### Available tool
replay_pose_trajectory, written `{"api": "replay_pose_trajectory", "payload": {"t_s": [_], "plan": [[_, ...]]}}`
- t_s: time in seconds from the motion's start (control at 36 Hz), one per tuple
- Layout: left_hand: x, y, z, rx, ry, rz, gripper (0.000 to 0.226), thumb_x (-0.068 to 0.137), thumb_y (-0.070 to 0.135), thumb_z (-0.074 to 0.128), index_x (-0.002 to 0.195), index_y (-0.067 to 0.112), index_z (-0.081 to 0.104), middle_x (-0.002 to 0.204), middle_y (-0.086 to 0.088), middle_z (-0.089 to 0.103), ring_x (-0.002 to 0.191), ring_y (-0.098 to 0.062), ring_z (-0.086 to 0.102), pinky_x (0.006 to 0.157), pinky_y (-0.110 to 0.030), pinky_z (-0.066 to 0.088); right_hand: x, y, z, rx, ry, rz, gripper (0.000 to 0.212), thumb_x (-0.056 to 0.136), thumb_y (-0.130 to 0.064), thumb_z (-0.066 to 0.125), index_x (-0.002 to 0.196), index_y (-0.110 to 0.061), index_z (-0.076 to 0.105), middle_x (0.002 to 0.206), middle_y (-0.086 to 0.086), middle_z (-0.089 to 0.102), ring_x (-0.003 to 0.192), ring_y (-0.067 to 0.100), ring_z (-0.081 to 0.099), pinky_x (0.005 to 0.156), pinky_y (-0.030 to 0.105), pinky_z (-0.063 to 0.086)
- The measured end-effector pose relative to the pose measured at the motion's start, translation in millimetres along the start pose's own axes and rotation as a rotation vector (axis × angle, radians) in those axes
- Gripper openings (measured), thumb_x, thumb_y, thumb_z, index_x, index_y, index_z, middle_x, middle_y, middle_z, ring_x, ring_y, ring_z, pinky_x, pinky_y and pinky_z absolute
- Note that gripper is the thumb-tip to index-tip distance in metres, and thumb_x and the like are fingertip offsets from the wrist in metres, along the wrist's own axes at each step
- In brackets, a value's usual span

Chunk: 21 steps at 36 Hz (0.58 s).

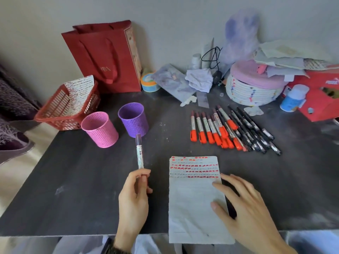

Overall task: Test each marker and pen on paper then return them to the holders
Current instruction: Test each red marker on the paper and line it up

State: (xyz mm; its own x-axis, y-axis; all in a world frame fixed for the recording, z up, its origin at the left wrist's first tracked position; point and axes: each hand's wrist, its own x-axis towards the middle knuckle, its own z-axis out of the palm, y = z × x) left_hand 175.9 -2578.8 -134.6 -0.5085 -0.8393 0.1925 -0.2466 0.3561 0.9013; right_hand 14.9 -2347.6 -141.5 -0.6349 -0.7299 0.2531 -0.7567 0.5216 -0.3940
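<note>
Left hand (134,197) grips a marker (139,153), lower centre; right hand (244,204), fingers relaxed, steadies the paper (194,208). Likely next: drop it into the purple holder (134,119).

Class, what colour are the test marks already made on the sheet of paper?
Red-orange marks, in rows across the top of the paper, seen in the head view.

— What am I losing on my feed?
— The left hand (134,194) is hiding the marker's (139,153) lower end.
— And the paper (194,204)?
— Its print is reading too small, and the right hand (245,211) is covering its right edge.
</note>
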Motion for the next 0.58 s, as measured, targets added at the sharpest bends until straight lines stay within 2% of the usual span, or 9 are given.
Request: {"api": "replay_pose_trajectory", "payload": {"t_s": [0.06, 0.14, 0.22, 0.28, 0.36, 0.44, 0.53, 0.58], "plan": [[1, 3, 0, -0.066, 0.018, -0.016, 0.021, 0.102, 0.017, 0.051, 0.109, 0.034, 0.06, 0.093, 0.006, 0.067, 0.056, -0.015, 0.057, 0.057, -0.026, 0.051, -1, 2, 1, 0.04, 0.004, 0.02, 0.047, 0.086, -0.055, 0.054, 0.123, -0.031, 0.071, 0.142, -0.01, 0.057, 0.133, 0.02, 0.051, 0.104, 0.032, 0.039], [-2, 12, -2, -0.238, -0.02, -0.058, 0.025, 0.102, 0.014, 0.053, 0.116, 0.034, 0.051, 0.094, -0.002, 0.07, 0.058, -0.014, 0.053, 0.052, -0.026, 0.048, -3, 2, 0, 0.064, 0.023, 0.049, 0.045, 0.087, -0.05, 0.053, 0.122, -0.029, 0.071, 0.141, -0.01, 0.057, 0.132, 0.016, 0.049, 0.106, 0.024, 0.03], [-4, 18, -4, -0.384, -0.09, -0.147, 0.032, 0.103, 0.008, 0.051, 0.127, 0.028, 0.045, 0.092, -0.006, 0.071, 0.06, -0.01, 0.05, 0.051, -0.021, 0.044, -2, -1, -2, 0.104, 0.068, 0.089, 0.042, 0.087, -0.044, 0.051, 0.118, -0.026, 0.072, 0.135, -0.012, 0.061, 0.125, 0.014, 0.052, 0.102, 0.023, 0.034], [-5, 20, -4, -0.456, -0.147, -0.21, 0.027, 0.104, 0.01, 0.051, 0.128, 0.021, 0.051, 0.09, -0.004, 0.071, 0.054, -0.01, 0.043, 0.048, -0.021, 0.038, -1, -4, -2, 0.116, 0.087, 0.104, 0.04, 0.086, -0.042, 0.05, 0.116, -0.027, 0.072, 0.132, -0.014, 0.061, 0.123, 0.012, 0.052, 0.099, 0.022, 0.036], [-10, 26, 2, -0.576, -0.29, -0.248, 0.023, 0.103, 0.013, 0.05, 0.123, 0.015, 0.061, 0.09, -0.007, 0.062, 0.053, -0.013, 0.036, 0.046, -0.022, 0.032, -1, -6, -2, 0.168, 0.114, 0.14, 0.033, 0.088, -0.039, 0.057, 0.115, -0.028, 0.072, 0.13, -0.017, 0.06, 0.121, 0.011, 0.053, 0.099, 0.028, 0.043], [-17, 40, 11, -0.611, -0.404, -0.257, 0.03, 0.099, 0.018, 0.049, 0.124, 0.009, 0.063, 0.085, -0.006, 0.052, 0.052, -0.012, 0.03, 0.045, -0.02, 0.028, 2, -7, -9, 0.365, 0.168, 0.222, 0.024, 0.093, -0.035, 0.067, 0.116, -0.029, 0.069, 0.127, -0.021, 0.06, 0.12, 0.009, 0.055, 0.1, 0.022, 0.043], [-22, 53, 18, -0.598, -0.48, -0.305, 0.03, 0.105, 0.016, 0.04, 0.123, 0.003, 0.061, 0.079, -0.004, 0.048, 0.052, -0.012, 0.025, 0.046, -0.02, 0.021, 6, -16, -21, 0.598, 0.195, 0.325, 0.033, 0.091, -0.048, 0.064, 0.118, -0.03, 0.068, 0.123, -0.023, 0.065, 0.119, 0.007, 0.06, 0.097, 0.02, 0.045], [-25, 58, 20, -0.552, -0.522, -0.326, 0.03, 0.107, 0.015, 0.036, 0.119, 0.004, 0.061, 0.075, -0.001, 0.048, 0.054, -0.011, 0.025, 0.048, -0.021, 0.02, 9, -23, -29, 0.773, 0.2, 0.384, 0.036, 0.09, -0.057, 0.064, 0.117, -0.034, 0.068, 0.112, -0.02, 0.071, 0.106, 0.001, 0.065, 0.087, 0.012, 0.048]]}}
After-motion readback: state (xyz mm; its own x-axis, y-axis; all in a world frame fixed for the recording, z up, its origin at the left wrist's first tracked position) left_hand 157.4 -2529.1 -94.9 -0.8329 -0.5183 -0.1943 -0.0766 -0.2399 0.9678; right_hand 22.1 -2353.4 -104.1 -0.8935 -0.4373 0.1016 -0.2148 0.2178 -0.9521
